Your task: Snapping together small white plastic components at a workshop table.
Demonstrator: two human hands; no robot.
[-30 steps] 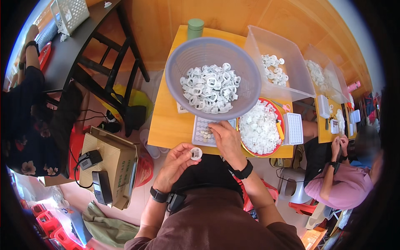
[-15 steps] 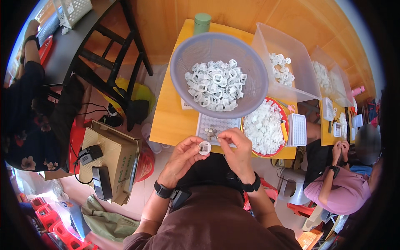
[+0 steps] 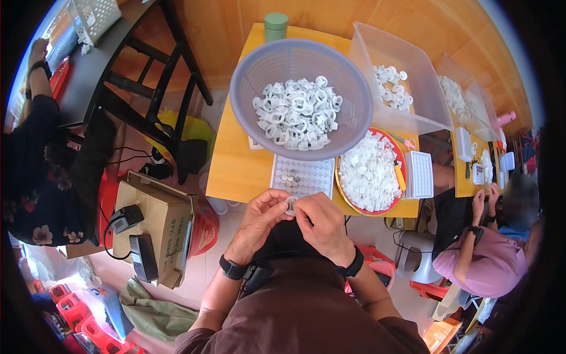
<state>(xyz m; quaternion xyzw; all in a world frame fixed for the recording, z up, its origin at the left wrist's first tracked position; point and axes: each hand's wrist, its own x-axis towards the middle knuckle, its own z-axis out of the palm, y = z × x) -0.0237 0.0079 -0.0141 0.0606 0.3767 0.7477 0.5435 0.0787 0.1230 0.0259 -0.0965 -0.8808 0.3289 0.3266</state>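
In front of my chest, my left hand (image 3: 257,223) grips a small round white plastic part (image 3: 290,204) between thumb and fingers. My right hand (image 3: 322,224) is closed in a pinch against the part's right side; whether a tiny piece sits in those fingertips is hidden. Just beyond my hands lies a white tray (image 3: 315,184) with rows of small round pockets. Several small silvery discs (image 3: 290,179) rest on its left part. Behind the tray, a grey-purple plastic colander (image 3: 240,106) holds a heap of white ring-shaped parts (image 3: 298,112).
To the right, a red-rimmed round tray (image 3: 377,211) holds small white pieces and a yellow-handled tool (image 3: 400,176). Beside it stand stacked white trays (image 3: 420,175); a see-through box (image 3: 421,121) is behind. A green canister (image 3: 276,27) stands at the back. Co-workers sit on both sides.
My right hand has moved left and its fingertips now meet the white part. The view has shifted slightly, so the table appears a little higher and further left.
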